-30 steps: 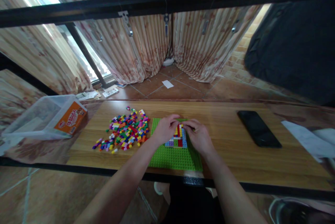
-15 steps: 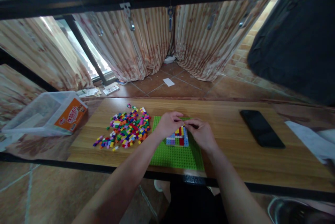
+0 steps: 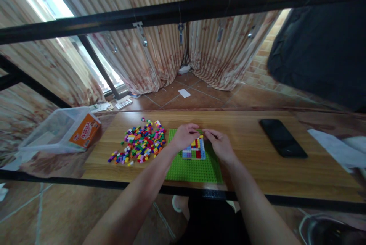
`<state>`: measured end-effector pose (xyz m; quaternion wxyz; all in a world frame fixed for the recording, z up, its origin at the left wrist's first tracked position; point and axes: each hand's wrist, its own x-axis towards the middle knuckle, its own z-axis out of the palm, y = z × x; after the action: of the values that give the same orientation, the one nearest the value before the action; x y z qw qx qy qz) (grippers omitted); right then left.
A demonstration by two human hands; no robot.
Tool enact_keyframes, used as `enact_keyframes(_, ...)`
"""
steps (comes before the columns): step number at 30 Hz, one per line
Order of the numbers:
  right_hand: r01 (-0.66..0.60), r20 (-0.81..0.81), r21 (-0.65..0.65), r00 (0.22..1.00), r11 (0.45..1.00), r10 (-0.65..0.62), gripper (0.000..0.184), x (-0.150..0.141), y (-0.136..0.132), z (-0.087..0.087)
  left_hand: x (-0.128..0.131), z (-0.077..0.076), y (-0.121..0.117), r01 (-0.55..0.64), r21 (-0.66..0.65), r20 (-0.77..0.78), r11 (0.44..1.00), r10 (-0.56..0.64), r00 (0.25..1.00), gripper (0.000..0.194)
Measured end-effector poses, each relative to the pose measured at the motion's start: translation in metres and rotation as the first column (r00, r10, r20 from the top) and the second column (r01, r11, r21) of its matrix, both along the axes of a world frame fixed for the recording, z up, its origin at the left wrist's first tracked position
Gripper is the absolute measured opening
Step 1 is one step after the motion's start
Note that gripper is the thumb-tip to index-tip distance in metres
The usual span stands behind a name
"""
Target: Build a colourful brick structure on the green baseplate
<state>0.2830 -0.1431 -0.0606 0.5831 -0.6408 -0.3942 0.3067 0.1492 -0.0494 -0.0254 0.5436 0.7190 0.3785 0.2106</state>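
A green baseplate (image 3: 194, 172) lies on the table, carrying a flat build of toy bricks (image 3: 197, 153) in light blue, red, yellow, white and purple. My left hand (image 3: 184, 137) reaches over the build's far left part, its thumb and fingers pinched together. On the far right side is my right hand (image 3: 220, 144), fingers curled and thumb close to the index finger. Between the fingertips of both hands, a small yellow brick (image 3: 201, 136) shows at the far edge of the build. Whatever either hand pinches is too small or hidden to make out.
Left of the baseplate spreads a pile of loose coloured bricks (image 3: 145, 142). A clear plastic box (image 3: 54, 130) with an orange label stands further left. A black phone (image 3: 283, 138) lies on the right of the wooden table (image 3: 246, 123), with white paper (image 3: 328, 147) beyond it. A black bar (image 3: 162, 12) crosses above.
My right hand's fingertips have drawn slightly away from the left ones, exposing the yellow brick. Half a second ago the fingertips met over the build's far edge. The camera view has tilted a little.
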Motion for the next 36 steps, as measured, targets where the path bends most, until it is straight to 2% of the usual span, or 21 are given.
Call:
enact_keyframes(5,-0.035,0.055,-0.052,0.998,0.998,0.038,0.035,-0.002,0.0,0.002,-0.002,-0.005,0.0,-0.007,0.002,0.058,1.0,0.007,0.998,0.027)
enact_keyframes(13,-0.009,0.079,-0.079,0.997,0.997,0.015,0.033,-0.001,-0.003,0.0,0.003,-0.019,-0.003,-0.019,0.019,0.089,1.0,0.018,0.996,0.027)
enact_keyframes(19,0.017,0.118,-0.1,0.993,0.995,-0.005,0.037,-0.001,-0.006,0.001,0.004,-0.013,-0.012,-0.035,0.145,0.008,0.989,0.034,0.999,0.027)
enact_keyframes(22,0.046,0.11,-0.102,0.993,0.994,-0.035,0.041,0.001,-0.007,-0.003,-0.004,-0.004,-0.02,-0.091,0.288,-0.011,0.953,0.099,0.995,0.03)
enact_keyframes(26,0.122,-0.042,-0.052,0.991,0.991,-0.124,0.044,0.007,-0.01,-0.011,-0.039,0.002,-0.04,-0.246,0.454,0.041,0.856,0.256,0.966,0.032)
enact_keyframes(29,0.184,-0.074,-0.057,0.979,0.981,-0.188,0.041,0.014,-0.013,-0.014,-0.084,-0.004,-0.055,-0.35,0.53,0.061,0.773,0.377,0.924,0.03)
enact_keyframes(32,0.193,-0.043,-0.083,0.979,0.978,-0.197,0.037,0.018,-0.014,-0.015,-0.132,-0.013,-0.063,-0.422,0.572,0.049,0.703,0.485,0.873,0.026)
enact_keyframes(33,0.194,-0.029,-0.087,0.98,0.977,-0.197,0.036,0.019,-0.014,-0.015,-0.145,-0.014,-0.063,-0.435,0.59,0.044,0.681,0.51,0.859,0.025)
enact_keyframes(36,0.187,0.014,-0.089,0.982,0.978,-0.187,0.033,0.02,-0.015,-0.015,-0.173,-0.014,-0.061,-0.356,0.684,-0.063,0.636,0.539,0.84,0.018)
